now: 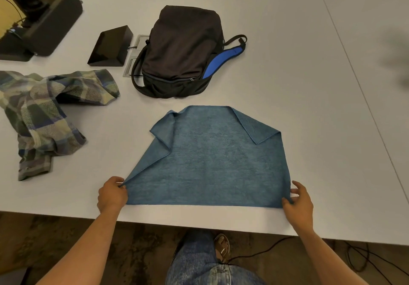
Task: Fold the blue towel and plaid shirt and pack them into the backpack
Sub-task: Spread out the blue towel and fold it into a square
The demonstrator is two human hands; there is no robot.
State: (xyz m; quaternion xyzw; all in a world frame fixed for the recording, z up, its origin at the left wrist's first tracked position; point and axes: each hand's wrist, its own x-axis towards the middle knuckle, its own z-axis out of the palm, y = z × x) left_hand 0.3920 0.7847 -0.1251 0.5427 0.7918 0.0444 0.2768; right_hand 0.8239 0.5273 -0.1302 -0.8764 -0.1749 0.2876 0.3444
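Note:
The blue towel (210, 160) lies spread near the table's front edge, its two far corners flopped inward. My left hand (111, 195) pinches the towel's near left corner. My right hand (297, 200) pinches the near right corner. The plaid shirt (44, 112) lies crumpled to the left, apart from the towel. The black backpack (181, 50) with blue-lined strap lies beyond the towel, zipped shut as far as I can see.
A white table (309, 85) holds everything. A black wedge-shaped box (110, 46) and a metal floor-box plate (132, 61) sit left of the backpack. A black stand (37, 23) occupies the far left corner. Cables run on the floor under the right side.

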